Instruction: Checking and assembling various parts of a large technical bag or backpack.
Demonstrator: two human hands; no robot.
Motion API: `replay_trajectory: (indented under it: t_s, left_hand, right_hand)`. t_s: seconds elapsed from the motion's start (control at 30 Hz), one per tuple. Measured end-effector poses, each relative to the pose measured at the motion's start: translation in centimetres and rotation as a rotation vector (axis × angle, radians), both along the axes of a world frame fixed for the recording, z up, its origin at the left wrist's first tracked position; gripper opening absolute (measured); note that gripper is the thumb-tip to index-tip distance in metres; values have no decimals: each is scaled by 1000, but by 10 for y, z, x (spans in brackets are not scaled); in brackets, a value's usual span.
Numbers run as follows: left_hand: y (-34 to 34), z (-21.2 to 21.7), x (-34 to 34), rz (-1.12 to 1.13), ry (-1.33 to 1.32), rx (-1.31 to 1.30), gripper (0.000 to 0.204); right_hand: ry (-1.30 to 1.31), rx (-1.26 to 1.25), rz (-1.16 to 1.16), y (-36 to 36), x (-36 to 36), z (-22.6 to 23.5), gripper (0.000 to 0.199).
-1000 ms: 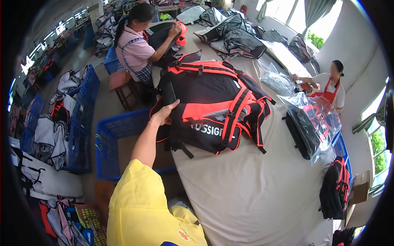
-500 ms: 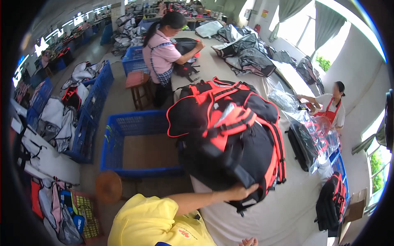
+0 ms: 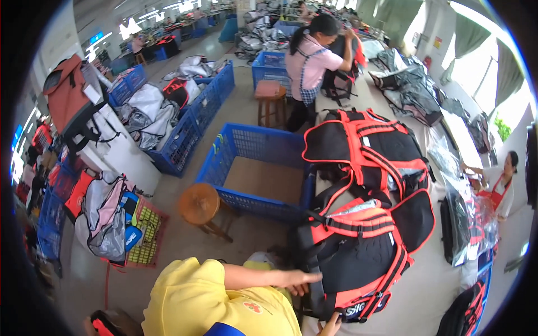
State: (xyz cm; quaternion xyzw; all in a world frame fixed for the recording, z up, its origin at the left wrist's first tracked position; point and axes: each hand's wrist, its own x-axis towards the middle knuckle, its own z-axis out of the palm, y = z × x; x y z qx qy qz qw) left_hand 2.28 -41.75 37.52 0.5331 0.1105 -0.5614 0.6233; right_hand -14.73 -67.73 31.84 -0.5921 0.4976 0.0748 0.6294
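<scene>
A black backpack with coral-red straps and trim [image 3: 358, 263] lies strap side up at the near end of the pale table [image 3: 414, 297]. At its left side is my left hand [image 3: 297, 280], fingers stretched out beside the dark edge of the bag. My right hand [image 3: 330, 325], partly cut off by the lower picture edge, has its fingers closed on the bag's near edge. Just beyond, more black and red backpacks [image 3: 364, 140] lie in a pile, touching the near one.
Left of the table stand a blue plastic crate [image 3: 252, 199] and a round wooden stool [image 3: 200, 203]. A co-worker in pink [image 3: 314, 61] handles a bag farther up the table. Another person in a red apron [image 3: 499, 187] is at the right, near plastic-wrapped bags [image 3: 468, 218].
My view has swung left. The near backpack now lies lower, apart from the pile. My left hand has let go of its end, and my right hand has come to its near edge.
</scene>
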Motion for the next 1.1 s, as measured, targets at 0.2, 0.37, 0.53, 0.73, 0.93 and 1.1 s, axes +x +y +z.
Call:
replay_trajectory:
  t_s: [0.2, 0.37, 0.53, 0.73, 0.93, 1.1]
  left_hand:
    - [5, -24, 27, 270, -203, 269, 69]
    - [-9, -31, 43, 126, -211, 239, 52]
    - [-42, -50, 50, -134, -214, 201, 74]
    - [-16, -31, 74, -1058, -486, -217, 65]
    - [222, -204, 117, -851, -1012, 1013, 29]
    - [436, -305, 180, -1479, -759, 1543, 61]
  right_hand:
    - [-179, -159, -39, 6, 6, -19, 41]
    - [-205, -359, -114, 16, 13, -18, 34]
    - [-258, -439, -221, 6, 3, -40, 28]
    - [-74, -394, -485, -67, -67, -89, 42]
    - [-173, -445, -644, 7, 16, -76, 54]
    - [-79, -555, -510, 3, 62, -103, 54]
